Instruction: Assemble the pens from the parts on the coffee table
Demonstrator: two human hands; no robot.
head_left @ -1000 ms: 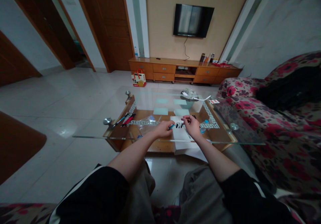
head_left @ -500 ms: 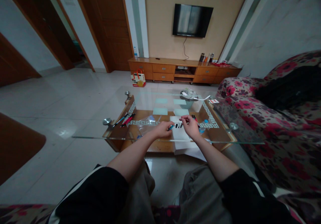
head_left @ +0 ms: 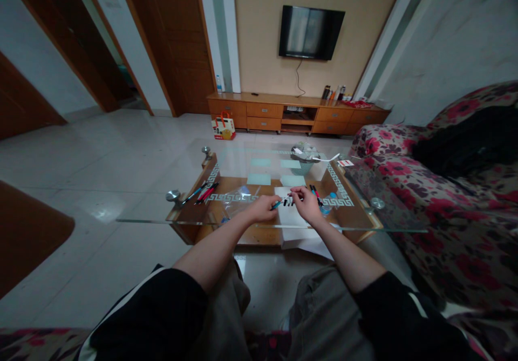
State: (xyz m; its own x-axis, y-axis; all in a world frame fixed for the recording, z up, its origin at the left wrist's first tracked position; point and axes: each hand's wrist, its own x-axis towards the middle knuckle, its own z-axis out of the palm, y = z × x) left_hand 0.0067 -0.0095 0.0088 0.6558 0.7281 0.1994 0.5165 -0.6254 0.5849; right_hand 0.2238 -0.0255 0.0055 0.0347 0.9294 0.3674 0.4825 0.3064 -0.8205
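Nearest: knees in grey trousers (head_left: 324, 307), black sleeves with a white stripe (head_left: 162, 318), both forearms bare and reaching forward over the near edge of the clear glass-topped wooden desk (head_left: 194, 215).

Left hand (head_left: 264, 208) is curled around a slim blue pen (head_left: 277, 204); the pen tip sticks out to the right of the fist, toward the other hand. Right hand (head_left: 308, 203) sits just beside it, fingers pinched on something small and dark at the pen's end; too small to tell what it is. Hands are close together but the palms don't touch.

Both hands are over a white sheet of paper (head_left: 292, 222) lying on the glass, with a short row of small black pieces (head_left: 288, 201) on it right between the hands.

Left of the hands: crumpled clear plastic bag (head_left: 238, 196). Right of the right hand: 2 dark pens with red ends (head_left: 314, 193) and a blue item (head_left: 328, 201) I can't identify.

Far left corner of the desk: loose bunch of blue, red and black pens (head_left: 202, 192).

Further back under the glass: 4 pale green square tiles (head_left: 259, 178). At the far edge, a small mesh basket with crumpled paper (head_left: 304, 159).

Right: floral red sofa (head_left: 445, 199). Behind: long wooden cabinet (head_left: 295, 114), white and red paper bag on the floor (head_left: 224, 127), wall-mounted black TV (head_left: 311, 32).
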